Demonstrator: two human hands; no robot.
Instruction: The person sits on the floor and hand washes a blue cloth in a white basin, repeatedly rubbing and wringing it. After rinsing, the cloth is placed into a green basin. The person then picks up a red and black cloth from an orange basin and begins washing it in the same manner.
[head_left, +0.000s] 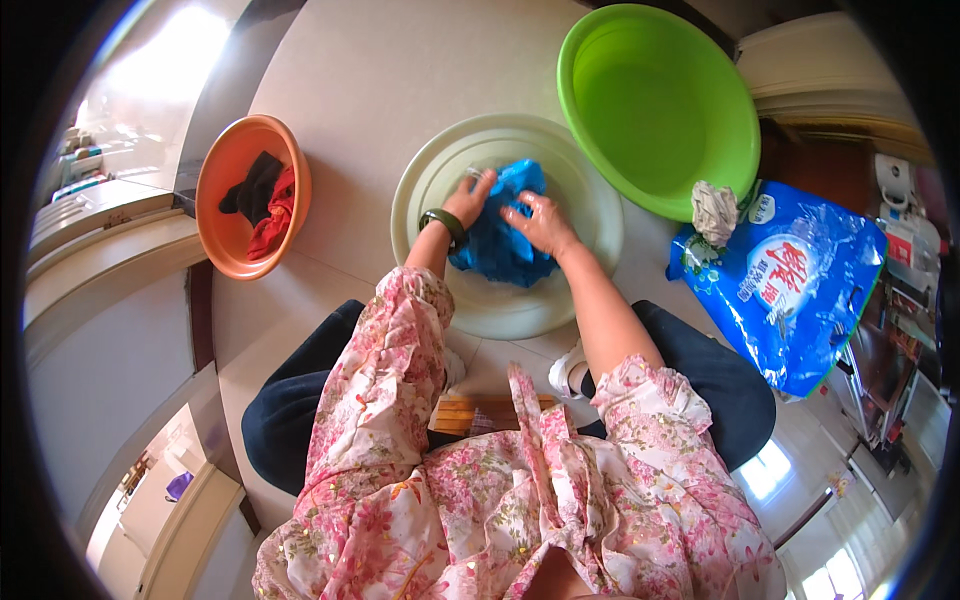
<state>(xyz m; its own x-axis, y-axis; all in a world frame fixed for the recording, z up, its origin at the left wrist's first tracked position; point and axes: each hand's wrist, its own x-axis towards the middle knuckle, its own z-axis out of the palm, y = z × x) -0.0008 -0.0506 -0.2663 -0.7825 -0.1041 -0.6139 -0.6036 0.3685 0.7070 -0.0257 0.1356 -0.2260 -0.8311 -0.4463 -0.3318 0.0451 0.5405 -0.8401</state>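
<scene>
A wet blue cloth (499, 244) lies bunched in a pale green plastic basin (517, 319) on the floor in front of me. My left hand (469, 201), with a dark bangle on its wrist, is at the cloth's left upper edge; its fingertips are blurred, so a grip cannot be made out. From the right, my right hand (546, 225) reaches over the cloth with its fingers apart and slightly bent. Its fingertips are close to the fabric or touching it.
An orange basin (208, 225) at the left holds black and red cloths. At the upper right is a large bright green tub (637, 112). A blue detergent bag (832, 247) lies beside it, a crumpled pale wad (714, 213) at its corner. Slatted wood (457, 416) shows below me.
</scene>
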